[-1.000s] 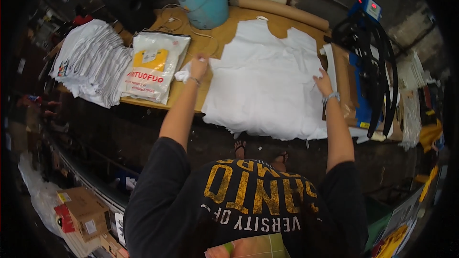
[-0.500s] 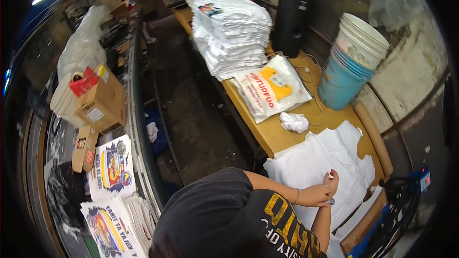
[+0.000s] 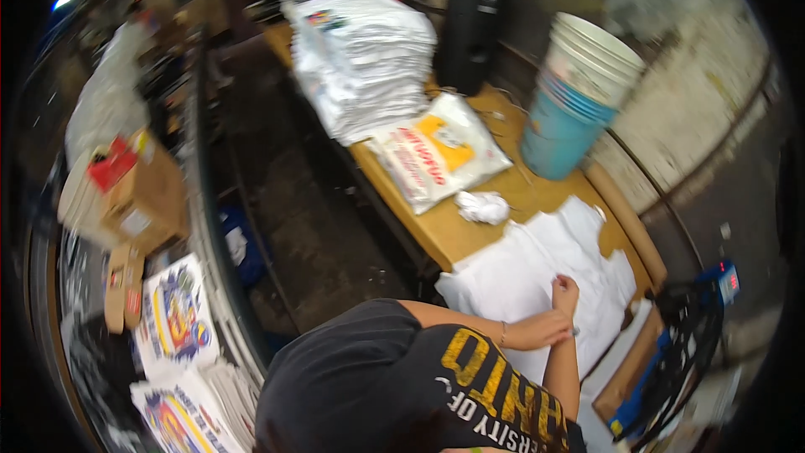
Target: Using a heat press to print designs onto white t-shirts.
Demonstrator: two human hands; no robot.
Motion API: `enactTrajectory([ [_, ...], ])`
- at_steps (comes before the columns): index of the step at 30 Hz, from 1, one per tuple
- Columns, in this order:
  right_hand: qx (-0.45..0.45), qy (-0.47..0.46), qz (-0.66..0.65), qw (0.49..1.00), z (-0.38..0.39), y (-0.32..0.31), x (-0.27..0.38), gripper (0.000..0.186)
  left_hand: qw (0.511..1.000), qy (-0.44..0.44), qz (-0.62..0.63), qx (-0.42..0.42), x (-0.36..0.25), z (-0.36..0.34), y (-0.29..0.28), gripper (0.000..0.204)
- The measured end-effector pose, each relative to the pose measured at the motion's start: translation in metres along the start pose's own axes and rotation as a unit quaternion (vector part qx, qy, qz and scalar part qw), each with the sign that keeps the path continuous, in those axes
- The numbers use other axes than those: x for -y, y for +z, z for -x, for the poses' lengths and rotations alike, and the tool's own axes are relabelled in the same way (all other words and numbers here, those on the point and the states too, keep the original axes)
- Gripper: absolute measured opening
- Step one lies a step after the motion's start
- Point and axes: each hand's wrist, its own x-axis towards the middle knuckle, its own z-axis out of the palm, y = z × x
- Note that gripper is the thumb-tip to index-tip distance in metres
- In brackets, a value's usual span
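Note:
My left hand (image 3: pixel 543 330) lies across my right wrist, beside a small silvery band (image 3: pixel 575 331). Its fingers look closed round the wrist, though blur and overlap partly hide them. Above it, my right hand (image 3: pixel 566 289) has its fingers curled in, with nothing visible in them. Both hands are over a white cloth garment (image 3: pixel 520 252), spread on the near end of a yellowish table (image 3: pixel 423 233). A crumpled white cloth (image 3: pixel 482 207) sits just beyond the garment.
Farther along the table are a printed plastic bag (image 3: pixel 444 151), a tall stack of white shirts (image 3: pixel 369 67), a black speaker (image 3: pixel 474 25) and nested buckets (image 3: pixel 574 109). Cables and a blue device (image 3: pixel 728 283) stand at right. Printed sheets (image 3: pixel 176 319) and a cardboard box (image 3: pixel 151 201) are at left.
The view has shifted, moving the scene leftward. My right hand has reached slightly farther forward and its fingers have curled. My left hand now rests lower, at the right wrist.

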Motion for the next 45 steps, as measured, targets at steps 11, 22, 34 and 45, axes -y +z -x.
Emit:
enactTrajectory([
  [11, -0.014, 0.196, -0.394, 0.898, 0.045, -0.066, 0.000, 0.031, 0.972, -0.136, 0.161, 0.101, -0.010, -0.016, 0.036, 0.023],
  [22, -0.035, 0.205, -0.050, 0.977, 0.110, -0.064, -0.058, 0.028, 0.967, 0.088, 0.052, 0.233, -0.017, -0.025, 0.069, 0.023],
  [34, 0.022, 0.270, -0.390, 0.880, 0.119, -0.040, -0.072, 0.024, 0.964, 0.065, 0.088, 0.241, -0.012, -0.005, 0.054, 0.024],
  [45, 0.275, 0.046, -0.294, 0.914, 0.169, -0.001, -0.112, 0.037, 0.923, 0.026, 0.169, 0.343, 0.026, 0.026, 0.039, 0.031],
])
